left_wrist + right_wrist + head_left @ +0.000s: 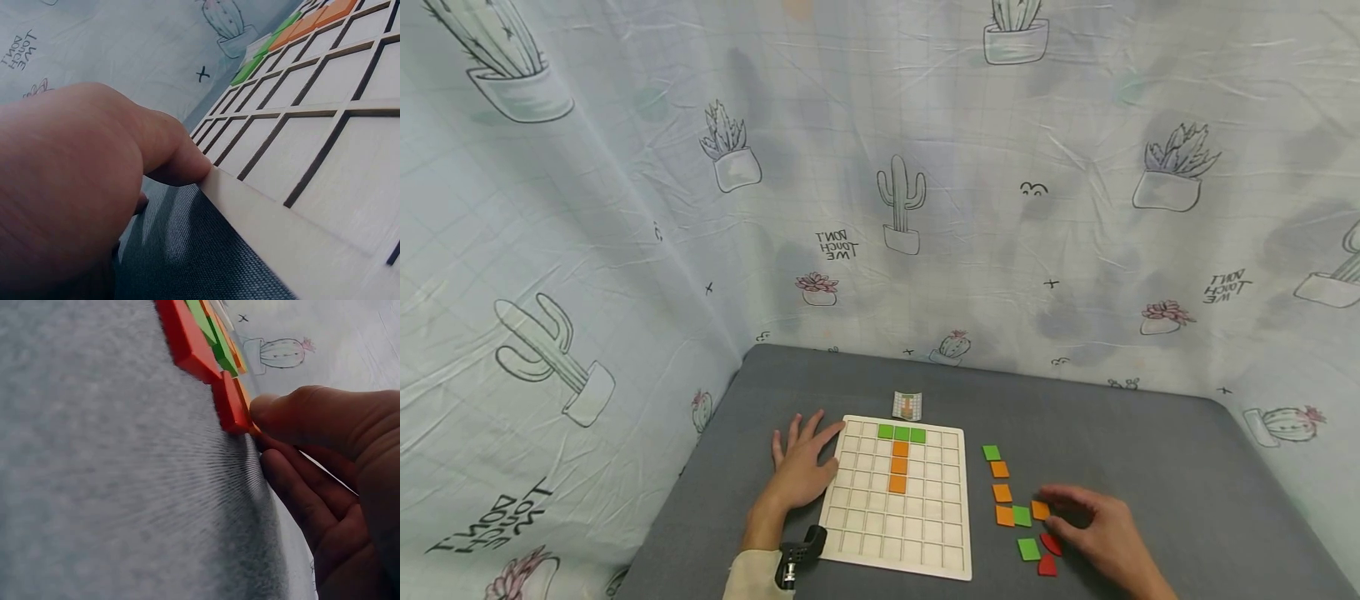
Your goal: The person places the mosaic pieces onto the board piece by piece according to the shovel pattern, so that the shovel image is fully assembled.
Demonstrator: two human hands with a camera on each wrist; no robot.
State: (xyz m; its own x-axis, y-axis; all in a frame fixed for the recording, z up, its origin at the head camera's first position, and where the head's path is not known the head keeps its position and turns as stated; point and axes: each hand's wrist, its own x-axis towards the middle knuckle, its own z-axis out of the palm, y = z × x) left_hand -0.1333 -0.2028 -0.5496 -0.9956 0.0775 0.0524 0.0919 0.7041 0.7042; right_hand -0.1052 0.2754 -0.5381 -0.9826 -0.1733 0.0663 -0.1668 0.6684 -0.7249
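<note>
A pale wooden grid board (pixel 917 546) lies on the grey table. Three green tiles (pixel 902 433) fill neighbouring cells of its far row, and three orange tiles (pixel 898 466) run in a column below the middle one. At the board's left edge rests my left hand (pixel 801 473), fingers spread, with thumb and index finger touching the rim (pixel 234 203). To the right of the board, my right hand (pixel 1101 529) pinches an orange tile (pixel 1040 510) between thumb and fingers, down at table level. In the right wrist view a red tile (pixel 230 403) sits just beside the thumb.
Loose orange tiles (pixel 1002 493), green tiles (pixel 1028 549) and red pieces (pixel 1047 566) lie between the board and my right hand. A small pattern card (pixel 907 406) lies beyond the board's far edge. A cactus-print cloth (pixel 955 275) hangs behind the table.
</note>
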